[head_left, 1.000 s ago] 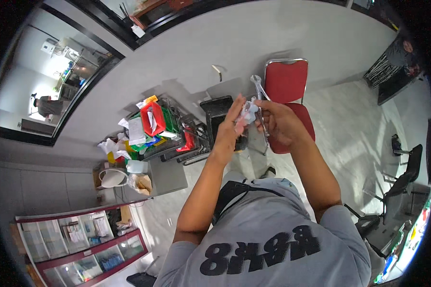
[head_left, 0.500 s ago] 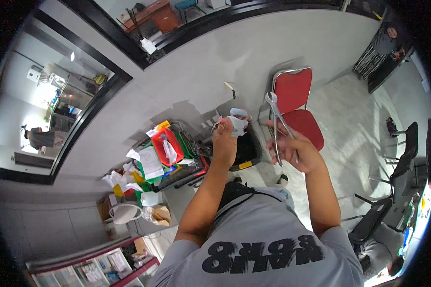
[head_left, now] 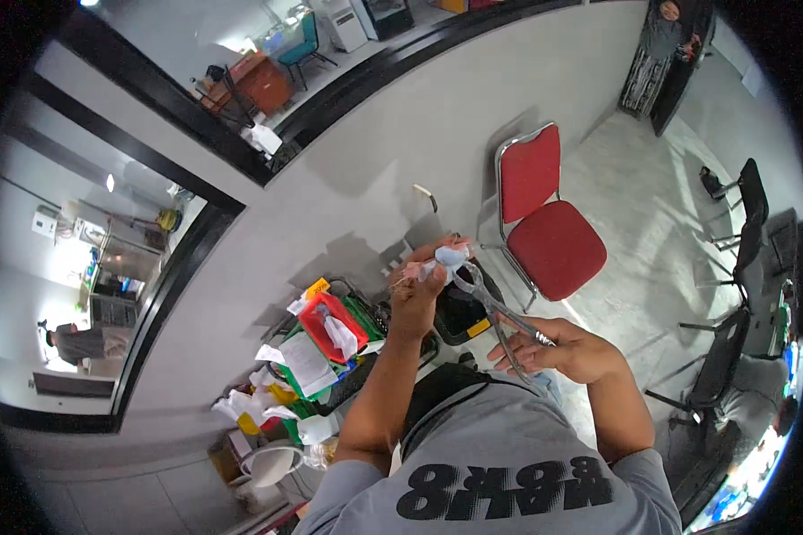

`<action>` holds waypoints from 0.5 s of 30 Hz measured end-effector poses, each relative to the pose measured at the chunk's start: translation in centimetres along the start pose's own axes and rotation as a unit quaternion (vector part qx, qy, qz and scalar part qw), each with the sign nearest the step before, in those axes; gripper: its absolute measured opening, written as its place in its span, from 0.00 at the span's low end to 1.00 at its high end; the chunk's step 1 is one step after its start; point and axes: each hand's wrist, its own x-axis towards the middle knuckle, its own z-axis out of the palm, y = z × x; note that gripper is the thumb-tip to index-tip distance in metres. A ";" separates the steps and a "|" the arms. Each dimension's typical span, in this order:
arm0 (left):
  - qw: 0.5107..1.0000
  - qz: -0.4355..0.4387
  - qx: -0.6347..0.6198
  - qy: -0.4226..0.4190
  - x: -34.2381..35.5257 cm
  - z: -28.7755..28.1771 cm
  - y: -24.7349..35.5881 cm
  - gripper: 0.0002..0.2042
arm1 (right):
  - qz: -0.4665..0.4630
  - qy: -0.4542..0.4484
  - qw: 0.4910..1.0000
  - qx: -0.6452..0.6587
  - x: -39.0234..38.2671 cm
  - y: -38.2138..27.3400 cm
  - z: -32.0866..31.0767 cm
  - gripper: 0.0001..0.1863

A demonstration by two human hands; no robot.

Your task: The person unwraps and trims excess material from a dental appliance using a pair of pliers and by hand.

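Note:
My left hand is closed on a crumpled bundle, pale blue and whitish with a pinkish part; its kind is hard to make out. Thin straw-coloured strands show beside the fingers. In my right hand is a pair of long metal tongs, its arms spread apart. The far end of the tongs reaches the bundle by my left fingers; whether it grips the bundle I cannot tell. Below both hands stands a black bin with a yellow label.
A red chair with a metal frame stands by the grey wall, right of the bin. To the left, a red basket with papers rests on stacked green crates. Black chairs line the right side. A person stands at the far right doorway.
My right hand has moved down, swinging the tongs from upright toward the left so their far end meets the bundle. The bundle in my left hand has been turned, and the view has shifted.

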 end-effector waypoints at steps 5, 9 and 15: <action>0.995 0.030 0.068 -0.061 0.8 0.4 2.3 0.20 | -0.028 0.003 0.998 0.050 -1.0 -0.1 0.8 0.38; 0.990 0.048 0.086 -0.101 1.2 0.9 2.2 0.19 | -0.018 0.014 0.996 0.089 -1.8 -0.2 0.8 0.37; 0.988 0.041 0.107 -0.102 1.7 1.8 1.2 0.17 | -0.065 0.038 0.985 0.154 -2.3 0.6 0.5 0.32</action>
